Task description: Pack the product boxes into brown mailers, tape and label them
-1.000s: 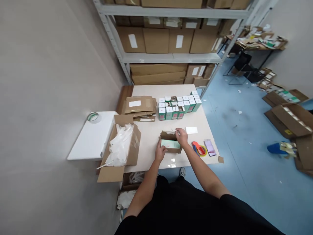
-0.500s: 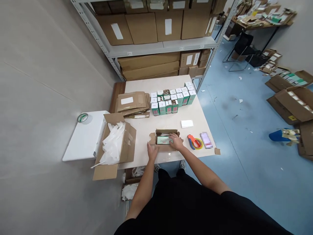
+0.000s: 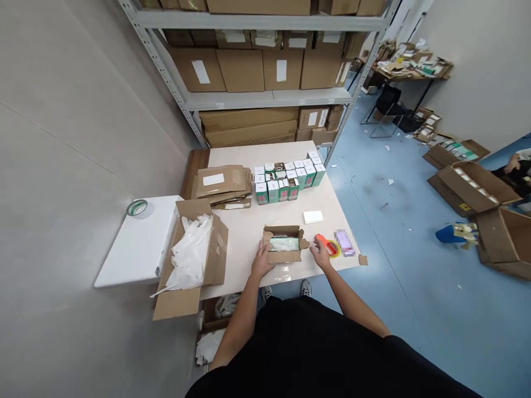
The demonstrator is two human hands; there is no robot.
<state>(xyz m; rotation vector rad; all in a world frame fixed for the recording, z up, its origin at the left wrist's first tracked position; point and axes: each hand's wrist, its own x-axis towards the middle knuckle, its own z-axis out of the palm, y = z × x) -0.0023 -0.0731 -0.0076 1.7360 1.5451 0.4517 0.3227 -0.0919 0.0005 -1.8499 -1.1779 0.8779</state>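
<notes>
A small open cardboard box (image 3: 285,256) stands near the table's front edge, its end flaps folded outward. Inside lies a pale green and white packet (image 3: 284,244). My left hand (image 3: 261,262) grips the box's left front corner, fingers along the side and thumb toward the front. To the right of the box, my right hand (image 3: 321,257) is closed around the handle side of an orange tape dispenser (image 3: 327,243) with a yellow roll. The hand hides the tool's blue part. A blurred-out purple item (image 3: 344,243) lies just right of it.
Green and white small boxes (image 3: 284,188) stand in rows behind, beside a stack of flattened cardboard (image 3: 222,185). A white card pile (image 3: 312,216) lies nearby. At left stands a carton of white plastic bags (image 3: 193,249). Shelving (image 3: 265,99) rises behind the table (image 3: 240,237).
My right hand has left the box's contents and moved right onto the tape dispenser. My left hand stays at the box's left side. The view has tilted up and shifted slightly right.
</notes>
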